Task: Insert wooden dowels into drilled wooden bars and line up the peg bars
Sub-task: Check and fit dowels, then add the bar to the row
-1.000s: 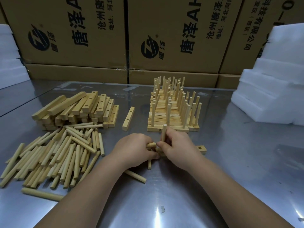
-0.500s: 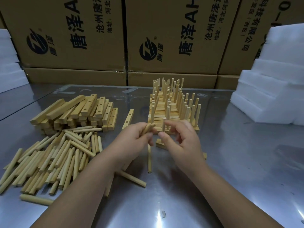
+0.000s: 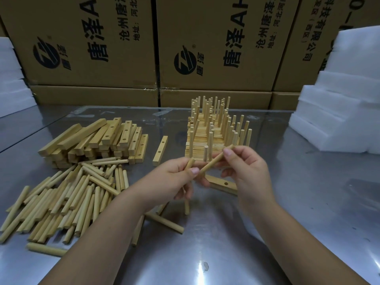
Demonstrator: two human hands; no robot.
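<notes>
On the steel surface (image 3: 287, 223), the finished peg bars (image 3: 211, 138) are ranked at the centre of the frame. The stack of drilled bars (image 3: 98, 140) is piled at the middle left, and the heap of loose dowels (image 3: 67, 198) is spread at the lower left. Just below centre, the left hand (image 3: 170, 182) is curled round a spare dowel (image 3: 190, 163). The upper end of a slanted dowel (image 3: 213, 161) is pinched by the right hand (image 3: 248, 169), and its lower end is met by the left thumb. Beneath them one drilled bar (image 3: 218, 183) lies flat, with an open hole (image 3: 226, 184) showing. A handover is judged to be the step in hand. The slanted dowel is best taken fully by the right hand, turned upright and set squarely over the hole before pressure is applied. The bar should be steadied by the left hand, lest a tilted entry jam or the bar slide.
</notes>
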